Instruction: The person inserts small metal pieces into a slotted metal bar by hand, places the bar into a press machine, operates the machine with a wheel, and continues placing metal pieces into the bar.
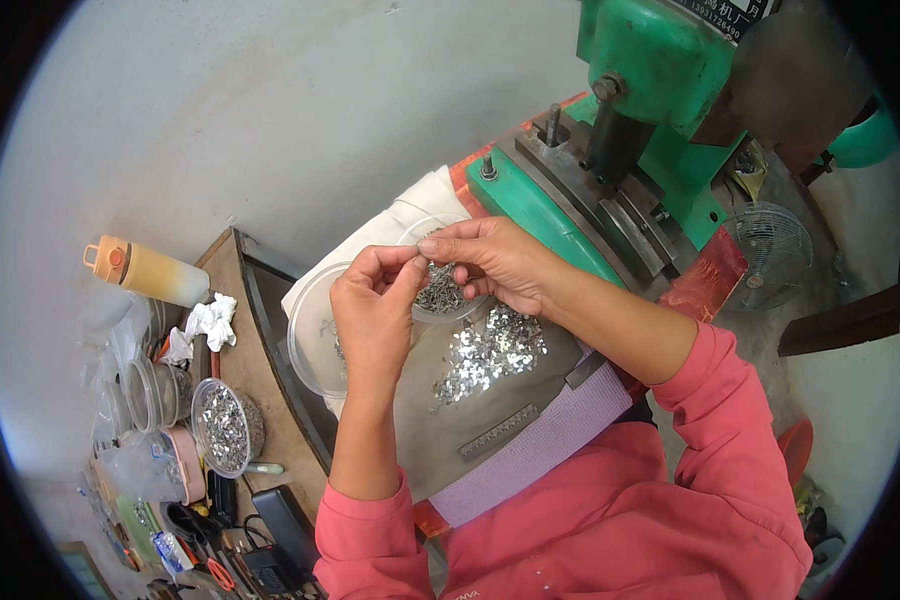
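Observation:
My left hand (372, 308) and my right hand (505, 262) meet above the work surface, thumbs and fingertips pinched together. Whatever sits between the fingertips is too small to make out. Just below them is a clear round tub (454, 317) holding small metal pieces (440, 292), partly covered by my right hand. A loose heap of shiny flat metal bits (490, 352) lies nearer to me. Beside my left wrist, a second shallow clear tub (298, 345) has a few small pieces in it, partly hidden by that hand.
A green press (660, 60) with a steel bed stands at the far right. Near me lie a slotted metal strip (498, 432) and a lilac cloth (545, 445). The left bench carries a tub of metal bits (227, 428), an orange bottle (155, 272) and crumpled tissue (212, 320).

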{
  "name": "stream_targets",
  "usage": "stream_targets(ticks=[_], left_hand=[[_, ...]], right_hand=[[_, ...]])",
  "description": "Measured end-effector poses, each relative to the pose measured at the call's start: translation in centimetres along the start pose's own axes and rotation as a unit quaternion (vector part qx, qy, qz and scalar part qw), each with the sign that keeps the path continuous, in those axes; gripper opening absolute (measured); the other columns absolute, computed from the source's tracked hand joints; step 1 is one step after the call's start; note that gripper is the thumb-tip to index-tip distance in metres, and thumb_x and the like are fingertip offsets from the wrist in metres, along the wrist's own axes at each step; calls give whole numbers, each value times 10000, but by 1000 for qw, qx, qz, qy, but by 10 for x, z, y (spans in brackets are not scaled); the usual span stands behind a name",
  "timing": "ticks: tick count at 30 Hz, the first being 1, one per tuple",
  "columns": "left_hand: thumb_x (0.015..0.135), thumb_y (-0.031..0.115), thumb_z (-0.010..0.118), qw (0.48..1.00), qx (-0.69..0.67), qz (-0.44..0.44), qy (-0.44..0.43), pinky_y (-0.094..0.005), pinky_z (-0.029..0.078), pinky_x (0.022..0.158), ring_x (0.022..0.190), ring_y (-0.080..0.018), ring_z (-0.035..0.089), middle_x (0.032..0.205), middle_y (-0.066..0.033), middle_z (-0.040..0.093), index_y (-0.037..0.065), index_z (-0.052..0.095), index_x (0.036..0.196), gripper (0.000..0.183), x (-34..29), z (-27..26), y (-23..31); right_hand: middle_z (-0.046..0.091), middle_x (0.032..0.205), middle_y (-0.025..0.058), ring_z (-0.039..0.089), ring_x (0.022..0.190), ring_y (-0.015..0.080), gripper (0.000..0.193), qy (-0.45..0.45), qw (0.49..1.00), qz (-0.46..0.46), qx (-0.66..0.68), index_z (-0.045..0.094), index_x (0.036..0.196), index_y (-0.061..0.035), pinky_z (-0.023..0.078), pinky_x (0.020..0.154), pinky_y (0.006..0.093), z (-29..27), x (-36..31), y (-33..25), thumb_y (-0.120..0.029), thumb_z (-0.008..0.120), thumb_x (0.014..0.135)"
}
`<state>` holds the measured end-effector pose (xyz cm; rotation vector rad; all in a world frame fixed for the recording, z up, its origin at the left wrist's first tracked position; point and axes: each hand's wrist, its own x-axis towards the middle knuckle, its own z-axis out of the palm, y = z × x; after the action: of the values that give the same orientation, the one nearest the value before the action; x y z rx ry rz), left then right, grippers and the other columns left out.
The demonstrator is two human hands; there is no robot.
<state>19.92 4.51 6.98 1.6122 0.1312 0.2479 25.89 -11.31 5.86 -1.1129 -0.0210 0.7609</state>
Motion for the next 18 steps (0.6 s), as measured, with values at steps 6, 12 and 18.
stream_targets(ticks=[6,12,18], left_hand=[[911,18,706,1000,1,-13,-9,-231,528,728,775,-97,656,870,-65,718,-59,713,1030,141,-1,-2,-1],[896,12,708,994,110,9,5,-253,528,692,766,-103,665,849,-83,726,-43,727,1012,130,-7,-4,-5],[883,-12,676,947,284,147,23,-294,529,690,746,-199,676,888,-142,708,-14,716,997,120,-23,-6,-4]], right_hand=[[640,804,-36,555,663,35,240,-3,1000,-1,23,705,1038,-41,490,543,189,-2,5,5,-239,757,911],[677,811,6,585,653,49,217,20,998,-43,-35,717,982,-3,509,537,195,-1,-2,2,-204,758,909],[702,875,45,651,705,89,213,46,993,-53,-94,710,993,-1,546,618,223,-9,-13,5,-206,717,939]])
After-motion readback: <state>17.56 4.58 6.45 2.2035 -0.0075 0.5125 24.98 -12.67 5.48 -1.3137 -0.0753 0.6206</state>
